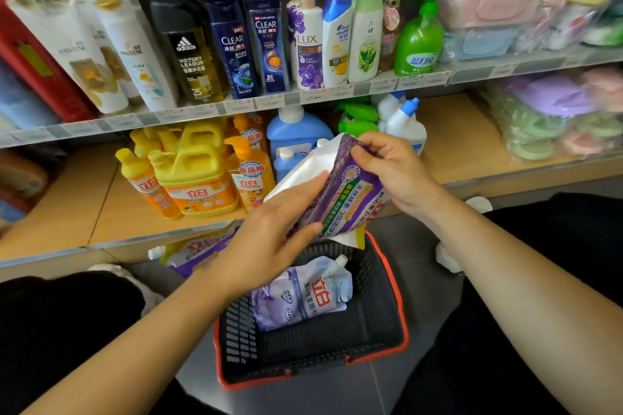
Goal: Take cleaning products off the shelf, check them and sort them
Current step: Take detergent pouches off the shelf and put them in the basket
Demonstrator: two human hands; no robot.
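Both sets of fingers are clamped on one item. My left hand (269, 239) holds the purple-and-white plastic refill pouch (350, 202) from below, fingers (303, 189) laid up its white back and thumb pressed against its printed face. My right hand (394, 175) pinches the pouch's upper edge, fingers (369, 141) curled over it. The pouch is tilted and held in the air above the far end of the black mesh plastic basket with a red rim (399, 300), which stands on the grey floor (320, 397).

Inside the basket lies one pale lavender spouted pouch (300, 300), its white cap toward the far right corner. A further purple spouted pouch (188, 253) lies just left of the basket, partly hidden under my left wrist.

Beyond, the wooden lower shelf (67, 205) carries yellow and orange detergent bottles (192, 178), with blue jugs (296, 131) and white blue-capped bottles (404, 121) behind the held pouch. The upper shelf (236, 107) carries upright shampoo and body-wash bottles (236, 44).
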